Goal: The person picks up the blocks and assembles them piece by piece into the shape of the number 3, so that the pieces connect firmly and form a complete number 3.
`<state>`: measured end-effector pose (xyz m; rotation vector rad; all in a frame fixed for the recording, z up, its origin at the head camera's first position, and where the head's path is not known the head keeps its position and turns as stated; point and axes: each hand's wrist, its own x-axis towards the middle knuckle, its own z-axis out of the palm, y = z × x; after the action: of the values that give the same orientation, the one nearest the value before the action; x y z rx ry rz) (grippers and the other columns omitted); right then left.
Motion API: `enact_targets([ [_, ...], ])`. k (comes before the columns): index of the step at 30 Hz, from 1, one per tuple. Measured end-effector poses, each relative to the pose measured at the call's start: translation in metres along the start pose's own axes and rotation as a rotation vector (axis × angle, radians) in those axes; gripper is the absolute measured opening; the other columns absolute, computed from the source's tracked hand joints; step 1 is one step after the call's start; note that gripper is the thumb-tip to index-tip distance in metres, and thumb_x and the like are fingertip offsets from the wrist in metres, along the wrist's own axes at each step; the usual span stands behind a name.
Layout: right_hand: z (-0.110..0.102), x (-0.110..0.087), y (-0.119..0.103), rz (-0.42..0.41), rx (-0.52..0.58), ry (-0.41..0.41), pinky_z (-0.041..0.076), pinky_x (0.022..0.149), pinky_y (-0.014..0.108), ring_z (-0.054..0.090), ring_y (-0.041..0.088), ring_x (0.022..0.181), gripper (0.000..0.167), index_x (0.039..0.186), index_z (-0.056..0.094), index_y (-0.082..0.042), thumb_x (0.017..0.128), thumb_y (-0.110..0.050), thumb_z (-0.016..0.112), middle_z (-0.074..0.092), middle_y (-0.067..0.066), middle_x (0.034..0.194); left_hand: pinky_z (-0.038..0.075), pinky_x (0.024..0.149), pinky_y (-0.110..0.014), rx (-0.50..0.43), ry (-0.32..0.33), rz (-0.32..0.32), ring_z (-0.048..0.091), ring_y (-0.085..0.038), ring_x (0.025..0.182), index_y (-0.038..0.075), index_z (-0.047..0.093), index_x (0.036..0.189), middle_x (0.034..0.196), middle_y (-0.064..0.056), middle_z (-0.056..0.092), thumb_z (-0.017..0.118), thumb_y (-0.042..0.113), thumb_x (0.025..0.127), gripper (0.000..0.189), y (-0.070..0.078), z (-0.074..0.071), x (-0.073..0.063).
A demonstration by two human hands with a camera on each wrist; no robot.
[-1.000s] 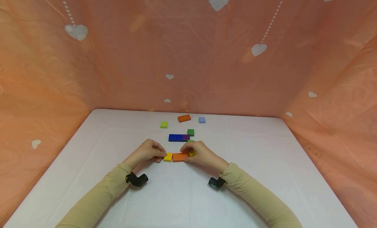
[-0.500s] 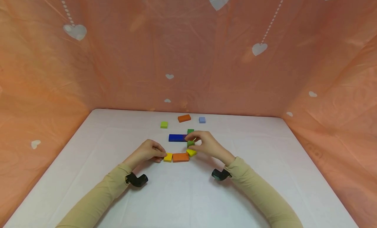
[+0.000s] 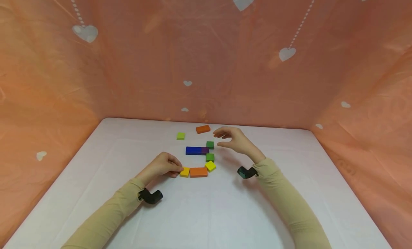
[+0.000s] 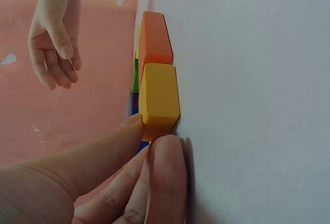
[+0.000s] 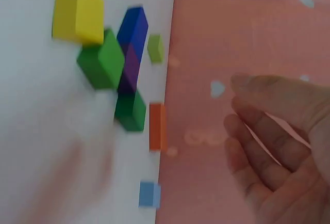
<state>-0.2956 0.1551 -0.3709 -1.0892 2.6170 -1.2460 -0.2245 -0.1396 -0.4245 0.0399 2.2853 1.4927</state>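
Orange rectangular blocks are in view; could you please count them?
2: the near orange rectangular block sits right of the yellow square block that the left hand pinches; the far orange rectangular block lies near the far edge of the white table. None seems hidden.

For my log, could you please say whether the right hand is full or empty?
Empty: the right hand shows nothing between its parted thumb and fingers.

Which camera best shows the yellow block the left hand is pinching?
The left wrist view: the yellow block looks large and close there. The head view shows it small, partly covered by the left hand; the right wrist view doesn't show it.
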Motion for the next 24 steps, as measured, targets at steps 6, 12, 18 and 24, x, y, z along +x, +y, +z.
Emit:
enact_targets([
  [6,-0.014,0.006,0.025,0.045,0.026,0.04,0.046,0.096,0.044,0.057,0.04,0.108,0.036,0.116,0.063,0.001,0.082,0.002,0.073,0.062,0.02,0.115,0.056,0.058,-0.028,-0.01,0.005,-0.005,0.062,-0.014,0.058,-0.006,0.069,0.093,0.076,-0.011,0.067,0.073,0.004,0.083,0.014,0.001,0.002,0.001],
  [12,-0.019,0.01,0.051,0.096,0.009,0.1,0.044,0.098,0.046,0.055,0.039,0.111,0.036,0.117,0.062,0.006,0.082,0.005,0.071,0.06,0.024,0.118,0.057,0.06,-0.028,0.005,-0.002,0.0,0.061,-0.014,0.059,-0.005,0.069,0.095,0.077,-0.01,0.066,0.073,0.006,0.084,0.016,0.001,0.002,0.003],
  [18,-0.019,0.007,0.067,0.135,0.003,0.157,0.046,0.096,0.047,0.056,0.038,0.111,0.035,0.116,0.062,0.007,0.083,0.005,0.07,0.061,0.021,0.117,0.057,0.061,-0.028,0.014,-0.009,0.004,0.061,-0.015,0.06,-0.005,0.069,0.095,0.078,-0.011,0.066,0.072,0.007,0.085,0.016,-0.001,0.001,0.003],
  [24,-0.018,0.005,0.075,0.189,0.008,0.197,0.045,0.097,0.046,0.055,0.036,0.113,0.033,0.117,0.061,0.007,0.085,0.004,0.068,0.06,0.019,0.119,0.057,0.061,-0.028,0.003,-0.005,-0.015,0.061,-0.016,0.06,-0.004,0.07,0.094,0.078,-0.011,0.066,0.072,0.006,0.084,0.014,-0.002,0.0,0.005],
])
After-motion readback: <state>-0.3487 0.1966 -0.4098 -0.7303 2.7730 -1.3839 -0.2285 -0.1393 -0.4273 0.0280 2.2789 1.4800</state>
